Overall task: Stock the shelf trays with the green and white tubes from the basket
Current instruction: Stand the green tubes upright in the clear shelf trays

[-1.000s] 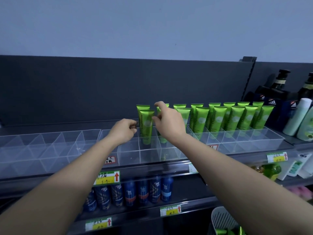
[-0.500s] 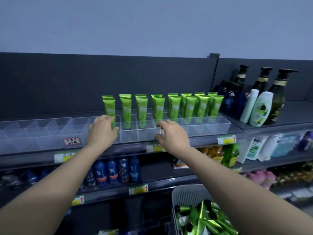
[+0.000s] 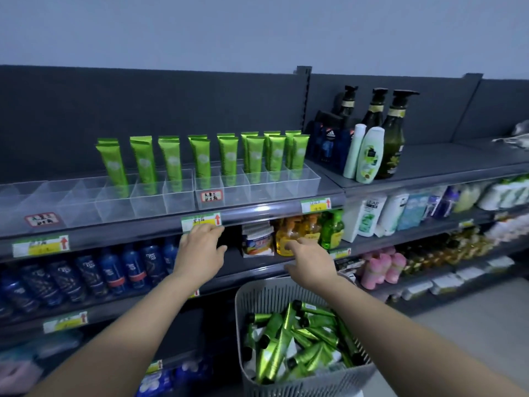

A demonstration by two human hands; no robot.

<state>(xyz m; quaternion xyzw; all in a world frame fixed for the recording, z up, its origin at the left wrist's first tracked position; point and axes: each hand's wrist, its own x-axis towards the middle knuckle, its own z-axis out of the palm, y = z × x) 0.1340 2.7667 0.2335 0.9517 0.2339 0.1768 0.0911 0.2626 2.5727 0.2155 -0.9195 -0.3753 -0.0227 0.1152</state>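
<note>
Green and white squeeze tubes (image 3: pixel 297 342) lay heaped in the grey perforated plastic basket (image 3: pixel 289 382) low in the head view, below the person's outstretched right arm. More glossy green tubes (image 3: pixel 202 159) stood upright, caps down, in the rear compartments of the clear plastic divided shelf trays (image 3: pixel 257 187) on the top shelf, while the front compartments and those at the far left held nothing. The left hand (image 3: pixel 200 253) hovered with fingers spread and empty, just under the shelf-edge price label (image 3: pixel 201 220). The right hand (image 3: pixel 310 260) was also loose and empty, index finger extended, above the basket's rim. Beside the trays stood dark pump bottles (image 3: pixel 393 133), and blue bottles (image 3: pixel 114 270) lined the shelf below.
</note>
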